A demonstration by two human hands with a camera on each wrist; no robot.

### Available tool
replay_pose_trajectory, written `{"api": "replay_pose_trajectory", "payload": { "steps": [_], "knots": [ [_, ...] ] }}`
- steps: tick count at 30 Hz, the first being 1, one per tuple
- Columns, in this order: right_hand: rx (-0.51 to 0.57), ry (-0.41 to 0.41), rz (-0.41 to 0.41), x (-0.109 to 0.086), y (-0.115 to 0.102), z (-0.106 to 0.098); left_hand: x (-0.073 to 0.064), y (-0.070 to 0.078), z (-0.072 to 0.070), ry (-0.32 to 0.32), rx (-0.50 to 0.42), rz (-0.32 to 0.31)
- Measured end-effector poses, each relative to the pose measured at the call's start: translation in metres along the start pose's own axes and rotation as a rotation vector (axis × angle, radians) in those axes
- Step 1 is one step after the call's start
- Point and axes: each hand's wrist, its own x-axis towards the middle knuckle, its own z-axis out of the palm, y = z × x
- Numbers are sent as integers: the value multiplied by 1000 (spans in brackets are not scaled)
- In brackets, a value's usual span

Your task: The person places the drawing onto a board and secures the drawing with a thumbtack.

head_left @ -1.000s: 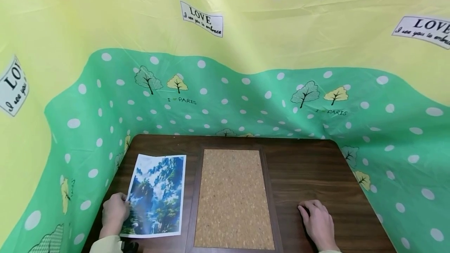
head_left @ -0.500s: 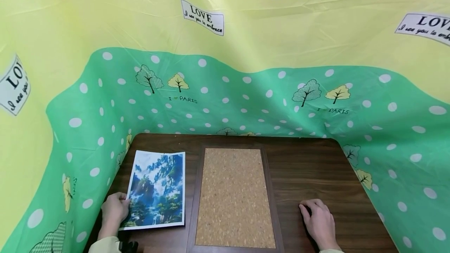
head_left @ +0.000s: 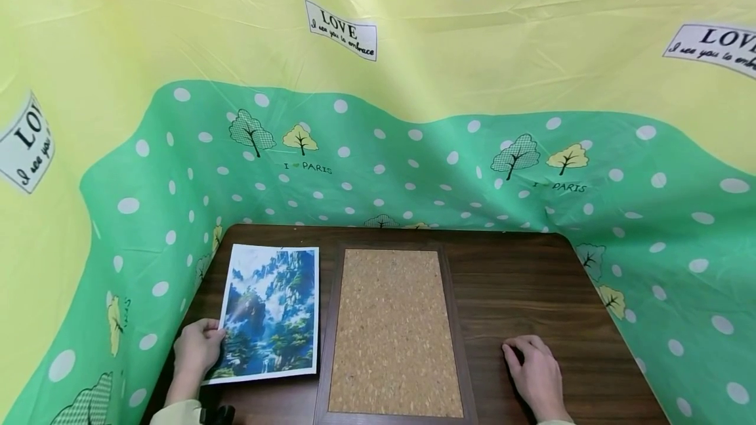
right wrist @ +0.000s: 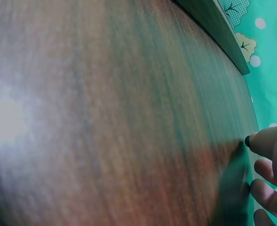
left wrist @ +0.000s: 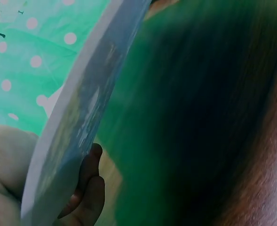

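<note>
My left hand (head_left: 197,351) pinches the left edge of a printed landscape picture (head_left: 268,313), a white-bordered sheet with blue mountains, clouds and trees. In the left wrist view the sheet (left wrist: 82,108) stands tilted up off the table, thumb on one face and fingertips (left wrist: 93,197) on the other. Right of the picture lies a cork panel (head_left: 396,333) in a dark brown frame (head_left: 456,346). My right hand (head_left: 536,372) rests on the table to the right of the frame, fingers loosely bent. Nothing is held in it in the right wrist view.
The dark wood-grain table (head_left: 520,281) has rounded far corners. A yellow and green curtain (head_left: 366,149) with white dots and printed trees hangs close round its back and sides. In the right wrist view the frame's side (right wrist: 218,35) rises above the tabletop.
My left hand has shifted the picture away from me and slightly right, its right edge now close to the cork panel's frame. The right hand stays in place.
</note>
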Motion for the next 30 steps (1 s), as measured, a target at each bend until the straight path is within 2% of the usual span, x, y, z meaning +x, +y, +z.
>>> {"api": "replay_pose_trajectory", "payload": {
  "steps": [6,14,22,30],
  "knots": [
    [2,-13,15,-1,-1,0,-6,7,5,2,-35,-5],
    [4,4,15,0,-1,1,-11,17,21,-44,-67,-20],
    [16,26,3,0,0,3,-17,25,33,-67,-97,30],
    [12,11,18,-1,-2,3,-22,33,43,-92,-117,78]
  ]
}}
